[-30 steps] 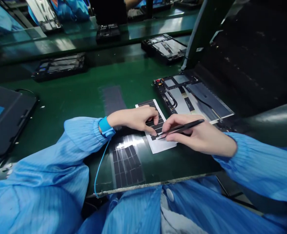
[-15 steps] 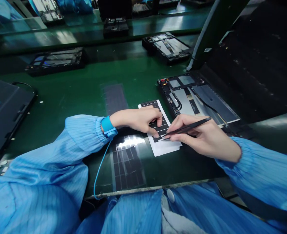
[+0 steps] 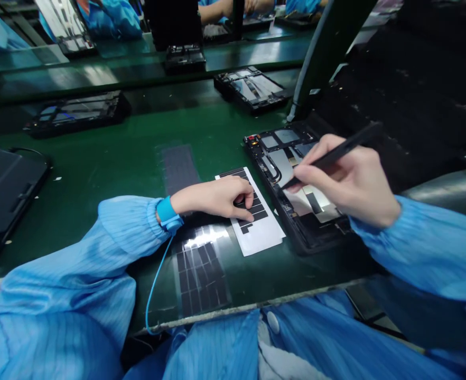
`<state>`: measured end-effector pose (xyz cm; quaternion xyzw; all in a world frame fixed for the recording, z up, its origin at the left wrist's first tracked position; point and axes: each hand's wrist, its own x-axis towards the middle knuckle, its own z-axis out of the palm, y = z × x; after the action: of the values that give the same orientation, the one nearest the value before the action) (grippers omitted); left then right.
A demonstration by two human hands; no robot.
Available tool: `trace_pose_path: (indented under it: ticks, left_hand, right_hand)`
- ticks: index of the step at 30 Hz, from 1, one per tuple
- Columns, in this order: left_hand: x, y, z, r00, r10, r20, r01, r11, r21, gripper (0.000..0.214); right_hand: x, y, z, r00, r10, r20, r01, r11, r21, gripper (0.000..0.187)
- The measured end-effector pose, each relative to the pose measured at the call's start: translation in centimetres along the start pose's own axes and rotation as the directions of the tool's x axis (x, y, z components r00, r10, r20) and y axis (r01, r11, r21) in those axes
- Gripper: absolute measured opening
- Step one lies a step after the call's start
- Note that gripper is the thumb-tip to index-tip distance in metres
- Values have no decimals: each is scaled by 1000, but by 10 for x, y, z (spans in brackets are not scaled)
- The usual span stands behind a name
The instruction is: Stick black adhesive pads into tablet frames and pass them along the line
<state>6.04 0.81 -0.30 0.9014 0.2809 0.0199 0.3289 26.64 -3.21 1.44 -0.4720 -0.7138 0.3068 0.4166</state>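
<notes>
My left hand (image 3: 227, 196) lies on a white sheet (image 3: 259, 241) bearing rows of black stickers, its fingers bent and its thumb apart from the index finger. Between the thumb and fingers of my right hand (image 3: 347, 177) is a pair of black tweezers (image 3: 332, 154), slanting down to the left. Their tips are at the left inner edge of an opened tablet-like device (image 3: 302, 203) with silver plates and black cables. Whether the tips carry a small piece, I cannot make out. My right hand partly covers the device.
Clear sheets with dark rectangles (image 3: 201, 277) lie left of the white sheet. Similar opened devices (image 3: 257, 87) stand toward the back. A dark grey case (image 3: 7, 195) is at far left. A blue cord (image 3: 156, 287) runs from my left wristband. Co-workers' arms (image 3: 217, 10) show at the back.
My right hand has lifted the tweezers off the sticker sheet and carried them up and right onto the opened device. My left hand stays on the sheet. The view has shifted slightly.
</notes>
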Motion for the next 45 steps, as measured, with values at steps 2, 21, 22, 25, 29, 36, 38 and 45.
trace_pose_path:
  ticks: [2, 21, 22, 25, 29, 36, 38, 45]
  left_hand:
    - [4, 3, 9, 967, -15, -254, -10, 995, -94, 16]
    - [15, -4, 32, 838, 79, -539, -194, 968, -159, 27]
    - [15, -4, 32, 837, 83, -541, -195, 969, -153, 27]
    - [14, -4, 32, 842, 81, -533, -185, 972, -145, 28]
    - [13, -4, 31, 858, 80, -508, -168, 977, -128, 24]
    - [15, -3, 28, 893, 207, -401, -151, 975, 165, 30]
    - [12, 0, 23, 906, 205, -371, -145, 972, 182, 32]
    - [-36, 2, -19, 961, -115, -253, 97, 992, -82, 11]
  right_hand:
    - [8, 11, -1, 992, 3, -126, -1, 1000, 16, 29]
    - [10, 28, 13, 984, -161, -80, 150, 980, -130, 23]
    - [10, 27, 13, 977, -203, -62, 189, 966, -174, 23]
    - [8, 24, 13, 965, -259, -30, 243, 936, -256, 24]
    - [7, 27, 14, 968, -241, -74, 217, 946, -239, 22]
    - [2, 3, 4, 923, -243, -297, 228, 970, -86, 21]
    - [-3, -16, 4, 943, -238, -233, 210, 968, -140, 18]
    - [-16, -42, 56, 851, -121, 511, 93, 992, 79, 13]
